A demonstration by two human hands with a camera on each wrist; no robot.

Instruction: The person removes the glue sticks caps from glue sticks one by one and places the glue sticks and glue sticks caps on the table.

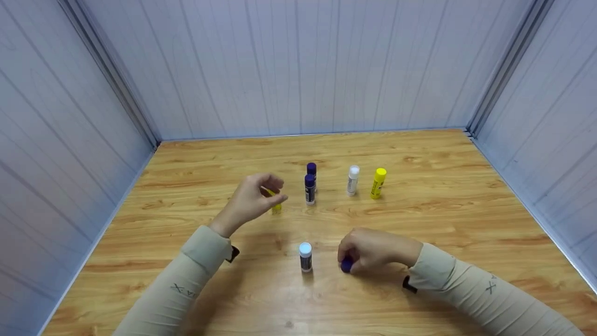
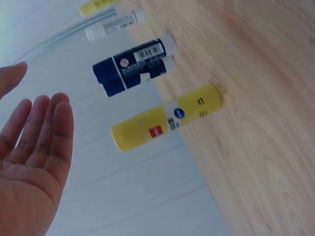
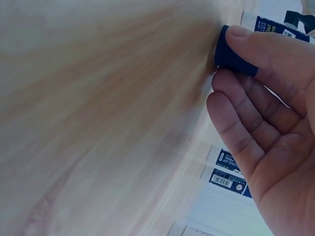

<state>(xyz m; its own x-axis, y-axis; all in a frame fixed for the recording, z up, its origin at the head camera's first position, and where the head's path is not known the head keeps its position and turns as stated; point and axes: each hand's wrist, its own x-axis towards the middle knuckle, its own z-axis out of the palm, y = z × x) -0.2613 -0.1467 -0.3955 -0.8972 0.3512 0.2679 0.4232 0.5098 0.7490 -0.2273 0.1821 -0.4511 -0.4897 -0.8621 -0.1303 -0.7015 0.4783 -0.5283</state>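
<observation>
My left hand [image 1: 252, 198] is beside an upright yellow glue stick [image 1: 276, 206]. Its fingers are loosely bent, and in the left wrist view a gap separates the hand [image 2: 37, 152] from the yellow glue stick [image 2: 167, 118]. At the front right, my right hand [image 1: 375, 249] pinches a dark blue cap [image 1: 346, 264] between thumb and fingers, low at the tabletop; the right wrist view shows the cap [image 3: 234, 54] closely. Left of that hand stands a glue stick [image 1: 305, 257] with a dark label and a pale top, its dark cap off.
Two dark blue capped glue sticks [image 1: 310, 189] stand one behind the other at mid-table. To their right are a white glue stick [image 1: 353, 180] and another yellow one [image 1: 378, 183]. Pale panels [image 1: 317, 65] wall the wooden table [image 1: 443, 186] at the back and sides.
</observation>
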